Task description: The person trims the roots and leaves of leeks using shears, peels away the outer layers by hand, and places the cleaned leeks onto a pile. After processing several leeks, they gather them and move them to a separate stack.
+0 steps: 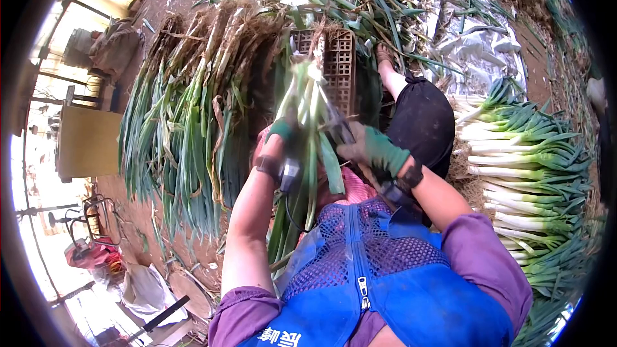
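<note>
The bunch of leeks (308, 87) lies just ahead of the left hand (283, 130), the nearer one, which is closed around it; the long axis runs from roots over the crate (342, 71), toward its far edge, back to the lap. The right hand (378, 149), beside the leaves, is closed on a dark tool (339, 125) (too blurred to identify). Counted: two hands, one tool, one crate, one held bunch; one rooted pile (193, 112) at left and one white-stemmed row (511, 173) at right, stalks too dense to number.
</note>
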Motion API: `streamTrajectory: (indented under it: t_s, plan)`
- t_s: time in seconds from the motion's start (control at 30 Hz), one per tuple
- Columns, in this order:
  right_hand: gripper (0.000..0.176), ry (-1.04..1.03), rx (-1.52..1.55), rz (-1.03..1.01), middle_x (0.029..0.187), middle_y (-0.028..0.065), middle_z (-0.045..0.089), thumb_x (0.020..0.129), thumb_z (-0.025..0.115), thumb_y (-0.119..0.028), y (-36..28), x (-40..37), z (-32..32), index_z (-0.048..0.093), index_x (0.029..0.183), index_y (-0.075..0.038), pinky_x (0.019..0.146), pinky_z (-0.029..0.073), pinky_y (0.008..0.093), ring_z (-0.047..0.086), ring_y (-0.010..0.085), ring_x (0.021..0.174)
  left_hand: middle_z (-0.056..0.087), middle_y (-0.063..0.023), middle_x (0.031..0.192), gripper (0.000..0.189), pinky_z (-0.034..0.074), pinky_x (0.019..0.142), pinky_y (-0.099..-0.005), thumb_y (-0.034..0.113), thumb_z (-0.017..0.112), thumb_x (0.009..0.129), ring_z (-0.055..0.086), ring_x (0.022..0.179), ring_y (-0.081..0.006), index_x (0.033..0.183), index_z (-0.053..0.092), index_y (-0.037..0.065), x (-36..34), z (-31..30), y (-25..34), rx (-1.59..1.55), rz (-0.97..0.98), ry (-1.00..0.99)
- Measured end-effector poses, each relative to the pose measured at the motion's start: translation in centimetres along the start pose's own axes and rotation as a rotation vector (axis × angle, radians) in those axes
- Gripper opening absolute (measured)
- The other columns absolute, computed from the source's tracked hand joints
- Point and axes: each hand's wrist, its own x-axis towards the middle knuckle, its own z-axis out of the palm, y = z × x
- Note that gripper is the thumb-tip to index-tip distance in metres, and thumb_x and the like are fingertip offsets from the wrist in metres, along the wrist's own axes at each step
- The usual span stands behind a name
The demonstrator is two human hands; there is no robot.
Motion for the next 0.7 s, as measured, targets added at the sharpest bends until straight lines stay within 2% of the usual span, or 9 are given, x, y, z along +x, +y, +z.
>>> streamTrajectory:
  t_s: [0.13,0.23,0.27,0.33,0.4,0.47,0.57,0.67,0.7]
  plan:
    - [0.055,-0.003,0.090,0.088,0.090,0.0225,0.070,0.074,0.071,-0.045,1.0,8.9,-0.8,0.067,0.103,0.002,0.074,0.054,0.0414,0.069,0.0354,0.081,0.072,-0.0133,0.093,0.076,0.053,0.076,-0.0377,0.072,0.045,0.094,0.069,0.086,-0.0280,0.106,0.072,0.002,1.5,-0.6,-1.3,0.310,0.130,-0.040]
    - [0.052,0.058,-0.065,0.179,0.093,0.0200,0.072,0.076,0.071,-0.045,0.4,9.9,-2.3,0.067,0.103,-0.001,0.075,0.054,0.0394,0.069,0.0298,0.080,0.071,-0.0100,0.090,0.054,0.052,0.074,-0.0348,0.052,0.067,0.091,0.067,0.081,-0.0219,0.111,0.072,0.003,0.3,-0.4,-1.2,0.366,0.283,-0.088]
    - [0.053,0.022,-0.017,0.138,0.091,0.0215,0.071,0.076,0.071,-0.045,0.2,9.3,-2.7,0.067,0.102,0.001,0.075,0.054,0.0393,0.069,0.0313,0.080,0.071,-0.0085,0.090,0.053,0.052,0.073,-0.0344,0.052,0.068,0.090,0.065,0.079,-0.0188,0.111,0.072,0.003,-0.9,0.0,-0.4,0.069,0.013,-0.139]
    - [0.056,-0.052,0.074,0.063,0.089,0.0245,0.069,0.074,0.071,-0.045,-1.0,5.9,-2.9,0.066,0.099,0.005,0.075,0.055,0.0390,0.068,0.0345,0.078,0.070,-0.0064,0.089,0.055,0.051,0.071,-0.0308,0.052,0.069,0.090,0.062,0.076,-0.0137,0.112,0.072,0.002,-2.7,-0.6,0.9,0.102,0.085,-0.179]
    - [0.066,0.003,-0.008,0.045,0.094,0.0252,0.068,0.075,0.072,-0.047,1.9,4.6,-0.6,0.060,0.113,0.005,0.081,0.054,0.0399,0.068,0.0317,0.084,0.071,-0.0066,0.090,0.056,0.051,0.070,-0.0290,0.053,0.068,0.091,0.063,0.075,-0.0140,0.111,0.072,0.000,-3.6,-1.0,1.5,0.080,0.090,-0.178]
    - [0.067,-0.079,0.021,0.116,0.094,0.0245,0.069,0.075,0.072,-0.047,1.3,3.1,-1.4,0.060,0.115,0.005,0.081,0.054,0.0387,0.068,0.0305,0.084,0.069,-0.0035,0.086,0.048,0.050,0.063,-0.0285,0.050,0.062,0.096,0.062,0.069,-0.0127,0.103,0.071,0.004,1.4,-1.3,-3.8,0.244,0.513,-0.213]
    - [0.070,0.004,0.145,0.042,0.090,0.0237,0.069,0.073,0.073,-0.047,2.6,5.3,-1.8,0.059,0.114,0.009,0.076,0.054,0.0377,0.068,0.0298,0.081,0.065,-0.0008,0.077,0.039,0.049,0.056,-0.0300,0.048,0.057,0.100,0.059,0.062,-0.0110,0.093,0.066,0.010,-2.1,-1.5,-0.5,-0.347,-0.021,-0.326]
    - [0.071,0.046,0.260,-0.015,0.086,0.0233,0.069,0.071,0.073,-0.044,1.9,9.4,-2.9,0.060,0.112,0.012,0.072,0.054,0.0376,0.068,0.0310,0.077,0.063,-0.0013,0.075,0.041,0.048,0.056,-0.0303,0.048,0.055,0.100,0.057,0.061,-0.0112,0.091,0.065,0.009,2.2,-0.9,-5.7,0.048,0.550,-0.232]
    - [0.069,0.032,0.201,-0.013,0.085,0.0233,0.070,0.070,0.072,-0.043,2.1,10.9,-3.0,0.062,0.111,0.012,0.071,0.054,0.0378,0.069,0.0312,0.077,0.062,-0.0012,0.074,0.041,0.048,0.057,-0.0304,0.047,0.054,0.100,0.057,0.061,-0.0113,0.090,0.064,0.009,1.6,-0.7,-5.6,0.094,0.550,-0.202]
